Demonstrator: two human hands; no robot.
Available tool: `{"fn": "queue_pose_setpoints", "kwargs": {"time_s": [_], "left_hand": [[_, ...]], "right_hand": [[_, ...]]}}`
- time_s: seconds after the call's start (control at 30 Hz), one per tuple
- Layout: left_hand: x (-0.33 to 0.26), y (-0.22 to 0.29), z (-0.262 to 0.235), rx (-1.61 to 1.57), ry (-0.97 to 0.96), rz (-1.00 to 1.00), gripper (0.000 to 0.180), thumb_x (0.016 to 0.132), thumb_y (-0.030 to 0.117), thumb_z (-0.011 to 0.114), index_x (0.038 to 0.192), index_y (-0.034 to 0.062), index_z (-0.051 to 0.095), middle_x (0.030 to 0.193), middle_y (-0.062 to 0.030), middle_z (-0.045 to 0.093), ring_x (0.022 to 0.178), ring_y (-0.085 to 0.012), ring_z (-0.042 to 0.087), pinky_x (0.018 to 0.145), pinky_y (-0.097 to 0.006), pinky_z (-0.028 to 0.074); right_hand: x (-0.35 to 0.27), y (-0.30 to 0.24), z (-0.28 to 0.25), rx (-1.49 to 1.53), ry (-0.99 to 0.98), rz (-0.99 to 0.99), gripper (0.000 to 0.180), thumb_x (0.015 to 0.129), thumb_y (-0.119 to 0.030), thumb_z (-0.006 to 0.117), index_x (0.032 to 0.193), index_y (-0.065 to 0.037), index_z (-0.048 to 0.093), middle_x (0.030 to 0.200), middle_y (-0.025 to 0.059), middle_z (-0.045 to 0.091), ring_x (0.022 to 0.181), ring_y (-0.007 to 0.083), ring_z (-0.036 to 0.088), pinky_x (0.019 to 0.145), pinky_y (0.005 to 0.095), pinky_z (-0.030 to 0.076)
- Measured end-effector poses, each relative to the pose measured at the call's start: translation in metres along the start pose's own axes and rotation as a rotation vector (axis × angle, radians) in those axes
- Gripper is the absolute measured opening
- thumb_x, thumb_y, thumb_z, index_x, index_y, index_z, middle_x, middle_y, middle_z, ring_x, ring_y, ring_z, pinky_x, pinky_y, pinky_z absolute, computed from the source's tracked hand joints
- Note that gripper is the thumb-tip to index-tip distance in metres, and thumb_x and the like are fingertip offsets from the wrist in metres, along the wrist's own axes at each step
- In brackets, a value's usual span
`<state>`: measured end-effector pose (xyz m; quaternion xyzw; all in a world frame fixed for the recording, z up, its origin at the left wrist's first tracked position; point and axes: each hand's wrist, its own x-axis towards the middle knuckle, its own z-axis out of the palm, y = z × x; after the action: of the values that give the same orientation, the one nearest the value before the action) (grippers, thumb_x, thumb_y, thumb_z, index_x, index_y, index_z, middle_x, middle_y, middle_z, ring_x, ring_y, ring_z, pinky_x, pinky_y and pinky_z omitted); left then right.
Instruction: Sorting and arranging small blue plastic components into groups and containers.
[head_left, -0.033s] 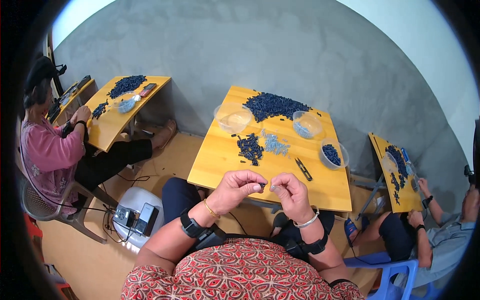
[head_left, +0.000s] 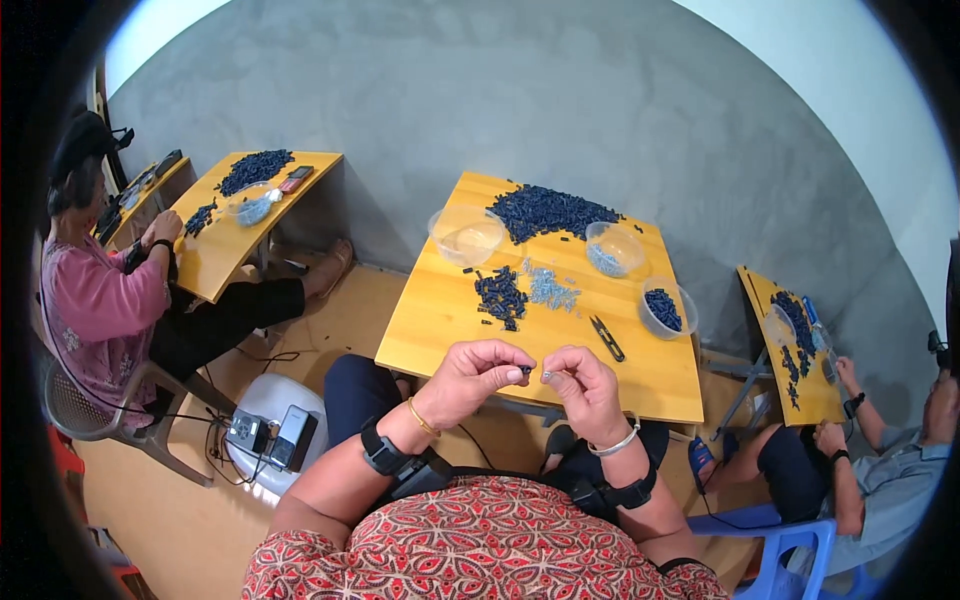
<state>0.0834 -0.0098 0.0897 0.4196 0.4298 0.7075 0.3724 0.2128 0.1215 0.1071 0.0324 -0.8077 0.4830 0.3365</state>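
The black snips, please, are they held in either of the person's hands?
No, the black snips lie on the yellow table, while the left hand pinches a dark piece and the right hand a tiny light one.

Left grip [head_left: 467, 384] pinches a dark piece [head_left: 524, 370], right grip [head_left: 586, 392] a pale one [head_left: 547, 376].

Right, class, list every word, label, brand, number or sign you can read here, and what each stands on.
No text is readable.
Black-and-grey rectangular devices on the white plastic stool: any markings are too small to read.
Small dark blue piece in the left hand: any marking is too small to read.
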Motion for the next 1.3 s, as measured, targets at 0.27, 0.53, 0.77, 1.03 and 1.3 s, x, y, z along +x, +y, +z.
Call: {"fn": "queue_pose_setpoints", "kwargs": {"time_s": [0.27, 0.53, 0.77, 1.03, 1.3], "left_hand": [[-0.002, 0.002, 0.004, -0.076, -0.046, 0.026, 0.016, 0.084, 0.007, 0.056, 0.097, -0.0011, 0.059, 0.084, -0.0060, 0.062, 0.079, -0.0121, 0.058, 0.075, -0.025, 0.047], [-0.004, 0.001, 0.003, -0.132, -0.065, 0.018, 0.017, 0.084, 0.008, 0.056, 0.098, -0.0009, 0.059, 0.085, -0.0051, 0.062, 0.078, -0.0102, 0.058, 0.074, -0.023, 0.047], [-0.006, 0.005, 0.007, -0.111, -0.051, 0.042, 0.017, 0.085, 0.008, 0.054, 0.099, -0.0012, 0.059, 0.085, -0.0042, 0.062, 0.077, -0.0094, 0.058, 0.073, -0.022, 0.047], [-0.010, 0.005, 0.009, -0.044, -0.032, 0.055, 0.019, 0.085, 0.006, 0.053, 0.101, -0.0005, 0.060, 0.085, -0.0027, 0.061, 0.075, -0.0069, 0.055, 0.071, -0.020, 0.046], [-0.010, 0.008, 0.011, -0.011, -0.065, -0.093, 0.017, 0.086, 0.005, 0.052, 0.100, -0.0003, 0.061, 0.080, -0.0011, 0.060, 0.072, -0.0055, 0.053, 0.067, -0.020, 0.046]], "right_hand": [[-0.002, -0.005, -0.002, 0.081, -0.054, 0.072, 0.008, 0.085, -0.010, 0.053, 0.086, -0.002, 0.050, 0.077, 0.0043, 0.055, 0.070, 0.0112, 0.052, 0.064, 0.0227, 0.042], [-0.003, -0.004, 0.000, 0.305, -0.106, 0.204, 0.010, 0.088, -0.012, 0.051, 0.088, -0.002, 0.049, 0.077, 0.0003, 0.052, 0.071, 0.0074, 0.048, 0.064, 0.0201, 0.040], [-0.001, -0.010, 0.002, 0.194, 0.001, 0.186, 0.007, 0.086, -0.008, 0.053, 0.087, -0.002, 0.049, 0.076, 0.0013, 0.052, 0.069, 0.0077, 0.050, 0.062, 0.0213, 0.042], [0.008, -0.024, 0.003, -0.513, -0.014, -0.252, 0.010, 0.079, 0.001, 0.056, 0.085, -0.001, 0.047, 0.075, 0.0113, 0.051, 0.067, 0.0232, 0.053, 0.058, 0.0306, 0.043], [0.012, -0.036, -0.007, -0.748, -0.236, -0.438, 0.021, 0.062, 0.004, 0.055, 0.081, 0.000, 0.049, 0.075, 0.0121, 0.048, 0.070, 0.0289, 0.050, 0.064, 0.0360, 0.042]]}}
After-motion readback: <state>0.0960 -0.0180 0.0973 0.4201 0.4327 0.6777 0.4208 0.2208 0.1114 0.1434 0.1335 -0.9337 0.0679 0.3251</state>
